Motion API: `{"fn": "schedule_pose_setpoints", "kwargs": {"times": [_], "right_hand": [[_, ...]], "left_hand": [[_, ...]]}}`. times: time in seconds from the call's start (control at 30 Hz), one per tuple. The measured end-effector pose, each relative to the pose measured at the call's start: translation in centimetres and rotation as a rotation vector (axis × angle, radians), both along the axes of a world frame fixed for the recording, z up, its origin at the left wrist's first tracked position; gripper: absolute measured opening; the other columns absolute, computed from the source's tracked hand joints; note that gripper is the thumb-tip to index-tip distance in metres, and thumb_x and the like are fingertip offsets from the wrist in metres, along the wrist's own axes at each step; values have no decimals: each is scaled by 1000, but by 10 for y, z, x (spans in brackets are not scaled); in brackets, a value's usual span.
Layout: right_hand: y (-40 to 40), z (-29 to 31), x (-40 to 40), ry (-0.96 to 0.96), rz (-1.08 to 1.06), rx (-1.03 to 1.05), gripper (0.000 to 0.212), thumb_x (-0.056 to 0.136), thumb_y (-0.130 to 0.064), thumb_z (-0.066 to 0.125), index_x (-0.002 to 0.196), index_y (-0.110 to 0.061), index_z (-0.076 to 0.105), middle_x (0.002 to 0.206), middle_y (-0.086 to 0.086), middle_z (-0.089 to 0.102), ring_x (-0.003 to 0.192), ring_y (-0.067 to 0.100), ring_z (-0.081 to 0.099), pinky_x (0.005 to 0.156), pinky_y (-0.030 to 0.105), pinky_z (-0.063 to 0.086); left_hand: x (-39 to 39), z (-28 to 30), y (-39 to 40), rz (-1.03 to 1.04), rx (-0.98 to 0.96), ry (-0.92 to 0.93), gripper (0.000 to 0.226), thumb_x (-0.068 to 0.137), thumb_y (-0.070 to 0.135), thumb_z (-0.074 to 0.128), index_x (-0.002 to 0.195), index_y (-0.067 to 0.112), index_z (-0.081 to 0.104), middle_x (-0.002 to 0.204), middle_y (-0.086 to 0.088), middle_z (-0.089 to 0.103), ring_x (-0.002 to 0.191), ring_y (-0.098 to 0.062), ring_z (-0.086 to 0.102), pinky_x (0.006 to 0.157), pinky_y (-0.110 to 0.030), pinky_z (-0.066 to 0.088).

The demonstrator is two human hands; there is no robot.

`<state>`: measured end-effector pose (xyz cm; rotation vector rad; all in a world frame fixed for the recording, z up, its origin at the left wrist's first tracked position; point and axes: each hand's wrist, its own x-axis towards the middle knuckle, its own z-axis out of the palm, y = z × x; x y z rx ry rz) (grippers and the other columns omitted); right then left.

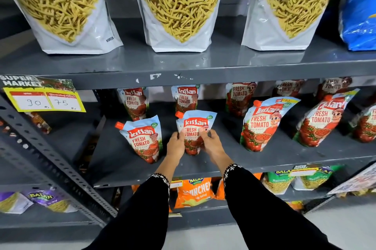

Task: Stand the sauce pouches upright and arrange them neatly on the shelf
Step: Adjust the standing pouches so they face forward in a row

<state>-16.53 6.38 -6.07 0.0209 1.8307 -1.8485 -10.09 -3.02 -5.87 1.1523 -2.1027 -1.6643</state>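
Both hands, left hand (176, 143) and right hand (211, 142), clasp the lower sides of the soft, liquid-heavy ketchup pouch (195, 127) near the shelf (203, 166) front edge, probably best gripped low, where its base steadies it.

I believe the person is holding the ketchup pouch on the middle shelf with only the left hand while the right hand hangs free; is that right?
Not quite: the head view shows both hands on the ketchup pouch on the middle shelf. The left hand grips its left side and the right hand grips its right side, so the right hand is not free.
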Motion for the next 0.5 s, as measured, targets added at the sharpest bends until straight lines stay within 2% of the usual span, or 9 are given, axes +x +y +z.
{"fn": "schedule_pose_setpoints", "kwargs": {"times": [0.23,0.33,0.43,0.5], "right_hand": [[1,2,0,-10,17,1,34,91,-32,56,116,-10,51,127,14,62,114,28,61,101,48,49],[3,2,2,-15,12,22,41,89,-34,58,121,-9,50,129,13,61,116,27,60,102,44,48],[5,0,5,19,-13,88,44,89,-34,58,123,-8,47,132,13,58,119,27,58,89,30,48],[4,1,10,52,-41,144,49,89,-37,58,126,-10,42,135,14,54,122,28,55,84,29,44]], "left_hand": [[1,3,2,-1,30,-9,53,97,40,34,132,2,44,134,-19,54,121,-32,52,100,-40,42],[4,3,3,14,51,-44,59,96,45,35,134,2,42,136,-18,52,123,-32,51,103,-42,42],[7,1,4,38,60,-90,61,95,48,34,135,3,42,138,-17,50,124,-32,49,101,-41,41],[12,-1,4,55,60,-120,64,93,53,32,133,4,45,135,-17,52,121,-32,50,93,-38,41]]}}
